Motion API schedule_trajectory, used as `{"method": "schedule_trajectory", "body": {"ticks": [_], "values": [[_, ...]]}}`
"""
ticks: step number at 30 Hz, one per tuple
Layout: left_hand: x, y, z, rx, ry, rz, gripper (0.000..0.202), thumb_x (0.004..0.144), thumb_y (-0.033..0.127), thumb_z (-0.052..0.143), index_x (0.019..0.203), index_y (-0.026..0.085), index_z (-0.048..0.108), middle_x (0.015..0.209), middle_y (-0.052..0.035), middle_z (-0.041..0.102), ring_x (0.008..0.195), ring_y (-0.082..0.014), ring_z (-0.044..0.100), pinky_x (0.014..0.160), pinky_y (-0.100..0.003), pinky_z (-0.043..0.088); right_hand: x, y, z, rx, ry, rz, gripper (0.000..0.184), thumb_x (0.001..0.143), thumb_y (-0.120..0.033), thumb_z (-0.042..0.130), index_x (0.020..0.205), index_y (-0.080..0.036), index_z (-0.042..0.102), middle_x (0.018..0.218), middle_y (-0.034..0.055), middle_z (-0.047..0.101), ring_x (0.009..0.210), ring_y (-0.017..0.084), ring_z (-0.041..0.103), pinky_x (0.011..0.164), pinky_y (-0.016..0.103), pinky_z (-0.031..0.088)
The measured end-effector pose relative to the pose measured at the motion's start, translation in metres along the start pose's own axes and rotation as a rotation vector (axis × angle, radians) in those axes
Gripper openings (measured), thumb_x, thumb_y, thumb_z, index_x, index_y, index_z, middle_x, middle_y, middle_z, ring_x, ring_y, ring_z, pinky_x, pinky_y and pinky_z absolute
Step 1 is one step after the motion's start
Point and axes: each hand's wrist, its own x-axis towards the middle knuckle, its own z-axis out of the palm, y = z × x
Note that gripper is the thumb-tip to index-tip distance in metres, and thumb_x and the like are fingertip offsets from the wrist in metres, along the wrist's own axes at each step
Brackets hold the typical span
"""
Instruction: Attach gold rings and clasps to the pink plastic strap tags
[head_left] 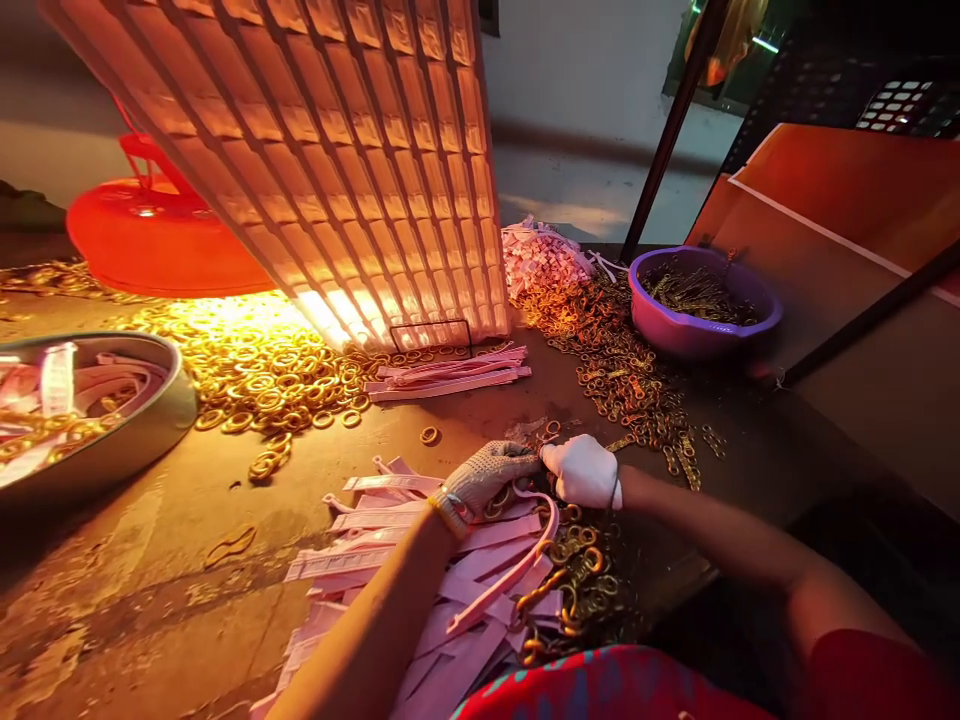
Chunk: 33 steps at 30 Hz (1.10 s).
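Observation:
My left hand (491, 475), in a dotted knit glove, is closed with its fingertips against my right hand. A pink strap (553, 520) curls out from under its fingers and hangs down over the heap of pink straps (457, 590) below. My right hand (583, 470), in a white glove, is closed in a pinch; what lies between its fingers is hidden. A small brass ring (553, 429) shows just beyond the fingertips. Close under both hands lie brass rings and clasps (574, 575), piled at the right of the strap heap.
A red lamp (172, 235) lights a pile of brass rings (262, 365) behind a ribbed plastic panel (360, 170). A bundle of pink straps (450, 375) lies before it. Metal clips (630, 385) spread near a purple basin (667, 325). A round tub (180, 385) stands left.

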Motion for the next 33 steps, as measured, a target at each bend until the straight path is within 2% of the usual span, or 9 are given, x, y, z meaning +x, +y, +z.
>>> {"method": "schedule_trajectory", "body": {"ticks": [3,8,14,21,28,30,33], "values": [[-0.002,0.005,-0.004,0.002,-0.011,-0.008,0.048,0.059,0.056,0.081,0.060,0.014,0.058,0.053,0.0008,0.055,0.047,-0.0081,0.046,0.045,-0.020,0.036,0.001,0.001,0.004,0.026,0.026,0.047,0.027,0.090,-0.023,0.049,0.114,-0.015,0.060,0.101,0.0158,0.074,0.092,0.027,0.070,0.073,0.029,0.044],[-0.011,0.007,-0.009,0.080,-0.001,-0.058,0.048,0.067,0.060,0.077,0.062,0.015,0.060,0.044,0.0045,0.047,0.032,-0.0053,0.032,0.033,-0.021,0.018,0.003,0.002,0.008,0.048,0.076,0.126,0.028,0.090,-0.017,0.048,0.117,-0.014,0.056,0.104,0.0149,0.074,0.093,0.024,0.070,0.071,0.028,0.043],[-0.008,0.003,0.003,0.094,0.081,0.011,0.045,0.069,0.056,0.076,0.064,0.016,0.057,0.048,0.0043,0.050,0.037,-0.0057,0.034,0.036,-0.020,0.021,0.003,0.002,0.001,0.023,0.041,0.144,0.029,0.085,-0.013,0.055,0.113,-0.014,0.058,0.098,0.0129,0.074,0.090,0.023,0.071,0.070,0.026,0.043],[-0.002,-0.004,0.003,0.056,0.110,0.062,0.046,0.069,0.056,0.076,0.062,0.013,0.059,0.053,0.0023,0.051,0.046,-0.0071,0.038,0.043,-0.021,0.027,0.007,0.007,-0.005,-0.054,0.007,0.069,0.026,0.085,-0.015,0.052,0.110,-0.014,0.059,0.094,0.0147,0.074,0.086,0.026,0.071,0.067,0.028,0.044],[0.002,-0.010,0.007,-0.078,0.050,-0.009,0.043,0.063,0.051,0.081,0.066,0.014,0.060,0.054,0.0010,0.054,0.047,-0.0081,0.043,0.045,-0.020,0.033,0.011,0.006,0.001,-0.095,-0.067,-0.107,0.025,0.084,-0.018,0.055,0.108,-0.015,0.060,0.093,0.0150,0.073,0.085,0.028,0.071,0.070,0.031,0.047],[0.002,-0.007,0.004,-0.090,0.029,-0.028,0.044,0.061,0.051,0.082,0.063,0.014,0.059,0.052,0.0010,0.053,0.045,-0.0075,0.042,0.043,-0.020,0.033,0.014,0.006,-0.001,-0.084,-0.064,-0.119,0.023,0.084,-0.017,0.056,0.107,-0.015,0.061,0.092,0.0151,0.073,0.084,0.027,0.070,0.070,0.031,0.047],[-0.004,0.006,-0.009,-0.067,-0.012,-0.049,0.047,0.062,0.053,0.081,0.055,0.014,0.056,0.044,0.0026,0.046,0.038,-0.0051,0.034,0.036,-0.019,0.025,0.017,0.009,-0.013,-0.045,0.005,-0.065,0.020,0.087,-0.019,0.057,0.106,-0.015,0.061,0.090,0.0147,0.073,0.081,0.025,0.070,0.068,0.028,0.045]]}}
